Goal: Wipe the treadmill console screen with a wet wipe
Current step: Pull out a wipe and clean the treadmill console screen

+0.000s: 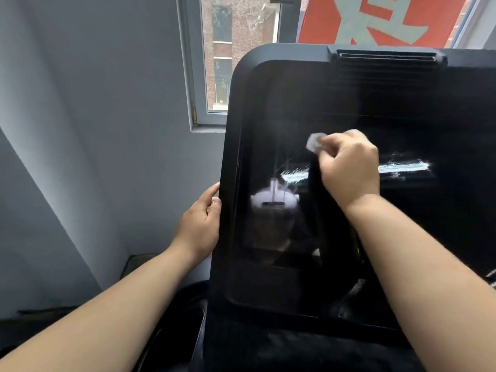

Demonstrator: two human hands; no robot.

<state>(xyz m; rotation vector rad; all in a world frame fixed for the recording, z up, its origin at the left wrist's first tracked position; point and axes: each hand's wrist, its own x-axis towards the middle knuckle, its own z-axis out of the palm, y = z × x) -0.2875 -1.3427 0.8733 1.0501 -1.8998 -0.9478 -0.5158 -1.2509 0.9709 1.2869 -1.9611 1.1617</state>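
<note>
Grey walls and a window sit behind the treadmill console screen, whose left edge your left hand clasps to steady it. Your right hand is mid-wipe, its grip clamped on the wet wipe pressed to the glass near mid-screen. Next, work toward the unwiped lower area; no containers are visible.

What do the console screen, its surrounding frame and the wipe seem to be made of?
Console screen: probably glass or glossy plastic; it mirrors the room and shows wet streaks.
Frame: likely matte black plastic; dull, with no reflections.
Wet wipe: seemingly soft white nonwoven cloth, bunched in the right hand.
</note>
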